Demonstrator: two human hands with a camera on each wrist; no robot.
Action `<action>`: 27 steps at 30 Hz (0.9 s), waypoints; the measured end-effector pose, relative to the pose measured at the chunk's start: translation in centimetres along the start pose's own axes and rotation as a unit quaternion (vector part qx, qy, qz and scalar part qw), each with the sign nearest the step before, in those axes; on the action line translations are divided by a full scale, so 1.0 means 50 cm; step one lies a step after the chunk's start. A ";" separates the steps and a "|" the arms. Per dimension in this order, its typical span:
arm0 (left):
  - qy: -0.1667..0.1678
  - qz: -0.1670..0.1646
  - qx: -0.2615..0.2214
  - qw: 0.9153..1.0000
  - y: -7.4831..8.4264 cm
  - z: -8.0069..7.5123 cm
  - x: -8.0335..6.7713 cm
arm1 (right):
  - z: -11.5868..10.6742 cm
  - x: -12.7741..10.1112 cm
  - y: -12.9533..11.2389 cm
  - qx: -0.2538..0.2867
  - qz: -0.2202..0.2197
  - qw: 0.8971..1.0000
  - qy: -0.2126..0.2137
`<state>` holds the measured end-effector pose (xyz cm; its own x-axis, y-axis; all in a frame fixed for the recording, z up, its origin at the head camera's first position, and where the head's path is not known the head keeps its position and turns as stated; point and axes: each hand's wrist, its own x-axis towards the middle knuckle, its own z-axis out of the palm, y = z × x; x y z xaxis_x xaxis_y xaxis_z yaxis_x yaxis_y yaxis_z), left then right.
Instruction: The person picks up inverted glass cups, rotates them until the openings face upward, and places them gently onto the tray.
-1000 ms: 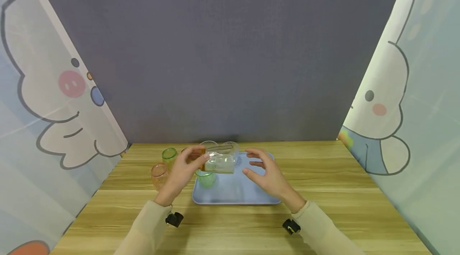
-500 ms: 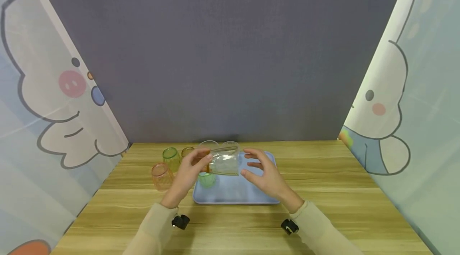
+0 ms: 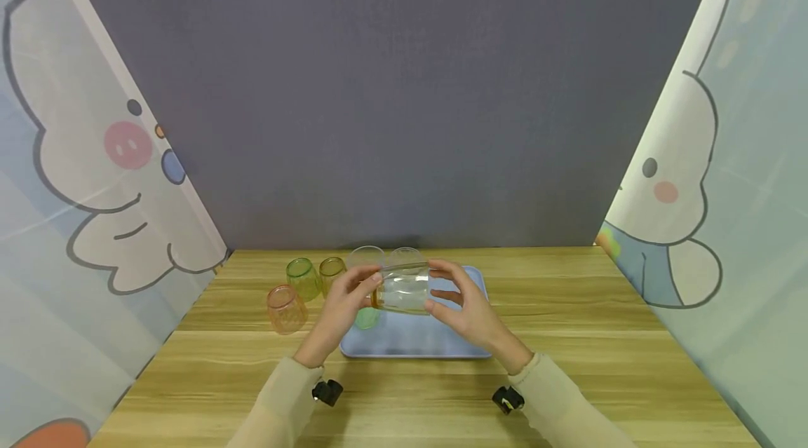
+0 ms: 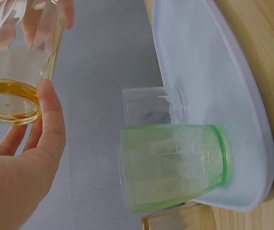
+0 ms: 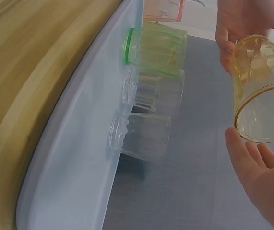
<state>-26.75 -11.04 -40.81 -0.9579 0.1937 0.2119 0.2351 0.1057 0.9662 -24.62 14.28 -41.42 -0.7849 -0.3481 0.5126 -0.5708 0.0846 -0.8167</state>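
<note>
A see-through amber glass tumbler lies on its side in the air above a pale blue tray. My left hand grips its thick base end, thumb on the near side. At the rim, my right hand holds the other end between thumb and fingers; the rim faces right. Below the left hand, a green glass stands on the tray, partly hidden in the head view. Two clear glasses stand behind it on the tray, one partly covered by the other in the left wrist view.
Left of the tray, on the wooden table, stand a pink glass, a yellow-green glass and another amber glass. A grey panel rises behind the table, with printed curtains at both sides.
My left hand has moved right with the amber tumbler, bringing its rim to my right hand. The right hand, earlier apart from it, now holds the rim end.
</note>
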 end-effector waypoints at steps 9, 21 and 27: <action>0.002 0.017 0.005 1.000 0.002 0.002 -0.003 | -0.002 0.005 -0.009 0.029 0.000 1.000 0.001; -0.018 0.005 -0.026 1.000 -0.001 0.005 -0.007 | -0.009 0.008 -0.016 0.042 0.000 0.999 -0.015; -0.033 -0.001 -0.054 0.998 -0.007 -0.002 -0.012 | -0.006 0.015 -0.019 0.040 -0.013 0.999 -0.014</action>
<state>-26.25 -11.29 -41.25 -0.9444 0.2580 0.2040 0.2115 0.0011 0.9774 -24.74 14.24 -40.20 -0.7629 -0.3748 0.5269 -0.5685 0.0007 -0.8227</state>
